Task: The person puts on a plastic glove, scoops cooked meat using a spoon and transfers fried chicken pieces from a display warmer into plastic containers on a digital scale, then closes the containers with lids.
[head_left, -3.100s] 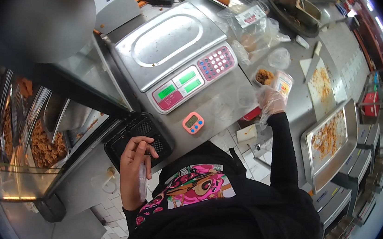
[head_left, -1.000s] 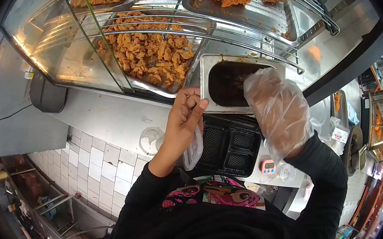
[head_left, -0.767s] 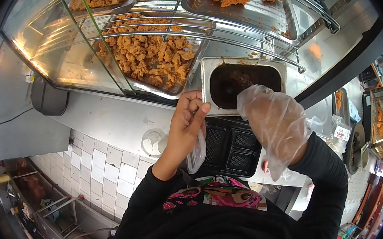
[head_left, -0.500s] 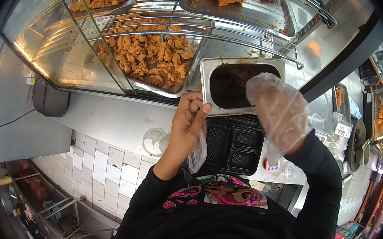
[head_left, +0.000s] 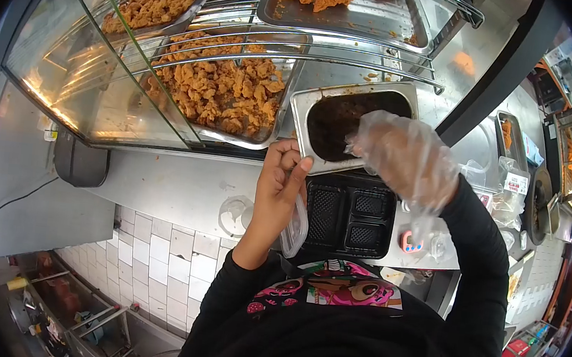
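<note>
The bare left hand (head_left: 281, 185) pinches the near-left corner of the rectangular steel food pan (head_left: 300, 114), thumb on the rim and fingers curled behind it, while a clear plastic lid (head_left: 296, 232) is tucked beneath that palm. The pan sits at the display case's front, its near edge just above the black compartment tray (head_left: 323, 214). The right hand, in a loose plastic glove (head_left: 409, 163), reaches over the pan's right side; its fingers look bunched together at the dark contents (head_left: 337, 124), but whether they clamp anything cannot be told. With one corner gripped, a hard push from the right could swing or tip the pan, spilling into the tray below. The baggy glove might snag the rim or drip sauce, and the lid could slip out if the left fingers shift to steady the pan.
</note>
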{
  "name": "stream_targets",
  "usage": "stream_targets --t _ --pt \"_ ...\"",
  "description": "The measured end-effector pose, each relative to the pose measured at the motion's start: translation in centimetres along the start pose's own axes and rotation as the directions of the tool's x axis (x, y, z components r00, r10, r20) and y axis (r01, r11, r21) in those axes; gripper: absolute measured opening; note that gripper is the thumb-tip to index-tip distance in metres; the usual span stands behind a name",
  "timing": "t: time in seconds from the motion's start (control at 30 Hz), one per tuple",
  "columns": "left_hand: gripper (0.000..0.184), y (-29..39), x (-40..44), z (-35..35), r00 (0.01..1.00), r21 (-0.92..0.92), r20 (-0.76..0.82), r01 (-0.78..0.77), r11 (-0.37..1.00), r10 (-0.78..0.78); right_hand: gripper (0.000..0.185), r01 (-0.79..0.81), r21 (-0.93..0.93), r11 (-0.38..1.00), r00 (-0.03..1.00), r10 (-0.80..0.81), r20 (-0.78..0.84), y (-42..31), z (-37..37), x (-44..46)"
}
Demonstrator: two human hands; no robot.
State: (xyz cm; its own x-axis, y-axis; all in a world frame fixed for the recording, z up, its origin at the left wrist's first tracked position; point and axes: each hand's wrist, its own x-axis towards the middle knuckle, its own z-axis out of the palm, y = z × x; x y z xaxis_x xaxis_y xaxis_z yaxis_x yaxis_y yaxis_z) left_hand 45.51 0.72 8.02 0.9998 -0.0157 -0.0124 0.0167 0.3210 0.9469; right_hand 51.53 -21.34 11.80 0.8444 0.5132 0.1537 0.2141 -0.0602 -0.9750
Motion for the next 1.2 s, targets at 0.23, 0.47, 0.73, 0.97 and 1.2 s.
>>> stream_targets --t 0.23,0.47,0.73,0.97,1.2 --pt "0.027 -0.1 -0.1 -0.2 1.000 0.030 0.005 -0.002 1.000 0.002 0.016 -0.032 -0.644 0.765 0.993 -0.051 -0.110 -3.7 -0.4 -0.7" --pt "0.027 0.1 0.1 0.0 1.000 0.048 0.009 -0.011 0.999 0.010 0.031 -0.425 -0.291 0.857 0.898 0.361 -0.249 -6.0 1.3 -2.1" --pt "0.027 0.9 0.4 0.3 1.000 0.043 -0.017 0.001 0.999 0.000 0.025 -0.422 -0.067 0.904 0.841 0.363 -0.402 -4.7 0.9 -4.9" --pt "0.030 1.4 2.0 -0.2 0.998 0.055 -0.057 0.010 0.998 -0.007 0.033 -0.542 -0.001 0.841 0.703 0.452 -0.549 -8.2 -0.8 -9.7" --pt "0.034 2.1 2.9 0.4 0.994 0.077 -0.108 0.004 0.997 0.004 0.039 -0.569 0.112 0.815 0.497 0.449 -0.743 -9.7 -4.5 -17.3"
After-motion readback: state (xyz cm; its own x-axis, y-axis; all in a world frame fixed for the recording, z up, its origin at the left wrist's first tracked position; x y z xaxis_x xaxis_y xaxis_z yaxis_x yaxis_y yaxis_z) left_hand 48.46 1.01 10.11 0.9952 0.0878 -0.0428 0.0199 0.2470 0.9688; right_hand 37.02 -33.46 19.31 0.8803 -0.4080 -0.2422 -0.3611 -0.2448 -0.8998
